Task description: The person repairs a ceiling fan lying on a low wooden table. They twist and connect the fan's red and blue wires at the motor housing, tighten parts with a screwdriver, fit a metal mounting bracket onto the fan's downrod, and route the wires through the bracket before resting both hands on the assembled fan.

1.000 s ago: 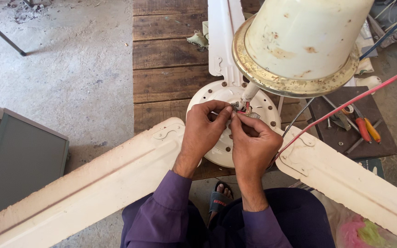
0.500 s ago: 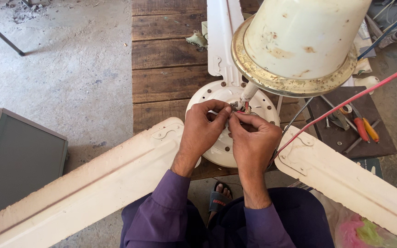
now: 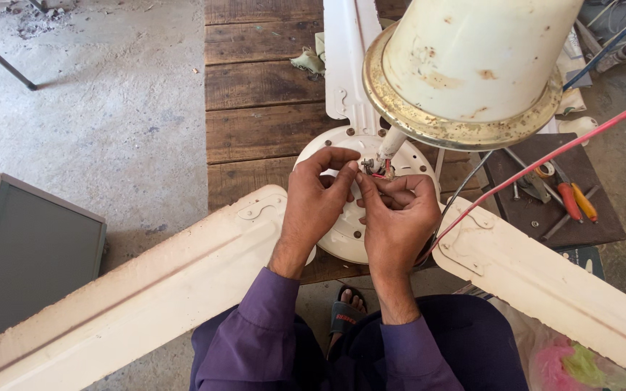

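Observation:
A cream ceiling fan lies under me, its round motor housing (image 3: 342, 232) with three blades: one to the lower left (image 3: 132, 304), one to the lower right (image 3: 552, 282), one pointing away (image 3: 349, 58). A cream canopy cup (image 3: 472, 65) with a brass-coloured rim hangs on the fan's rod close to the camera. My left hand (image 3: 320, 199) and my right hand (image 3: 396, 213) meet at the rod's base, fingertips pinching thin wires (image 3: 380, 171) there. A red wire (image 3: 545, 156) runs off to the upper right.
The fan rests on a dark wooden plank bench (image 3: 262, 108) over a concrete floor (image 3: 88, 123). A dark board (image 3: 545, 195) at the right holds screwdrivers and small tools. A grey metal box (image 3: 23, 253) stands at the left. My sandalled foot (image 3: 345, 311) shows below.
Both hands stay at the rod's base, the fingers shifting slightly on the wires. Nothing else has visibly moved.

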